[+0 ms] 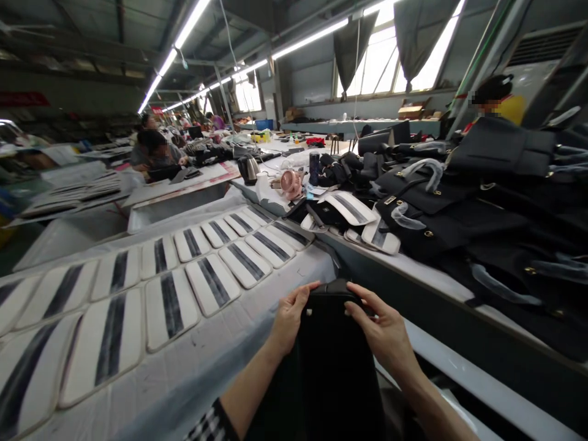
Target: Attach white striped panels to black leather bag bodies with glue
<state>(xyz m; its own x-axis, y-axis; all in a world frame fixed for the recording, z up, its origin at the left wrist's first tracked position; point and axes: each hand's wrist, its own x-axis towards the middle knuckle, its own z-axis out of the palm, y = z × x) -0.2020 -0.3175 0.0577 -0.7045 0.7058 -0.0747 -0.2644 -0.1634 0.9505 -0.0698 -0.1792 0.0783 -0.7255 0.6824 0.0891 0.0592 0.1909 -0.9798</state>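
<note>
Between my hands is a long black leather-like piece with rounded top corners, perhaps part of a bag; its lower end runs out of view. My left hand pinches its upper left corner, near a small pale metal fitting. At the upper right corner, my right hand grips the edge between thumb and fingers. Left of my hands, rows of white rounded panels, each with a dark stripe, lie on a covered table.
Black handbags with wrapped handles are heaped on the right table. A pink fan and a kettle stand ahead, near loose striped panels. One person bends over work at the far left; another is behind the bags.
</note>
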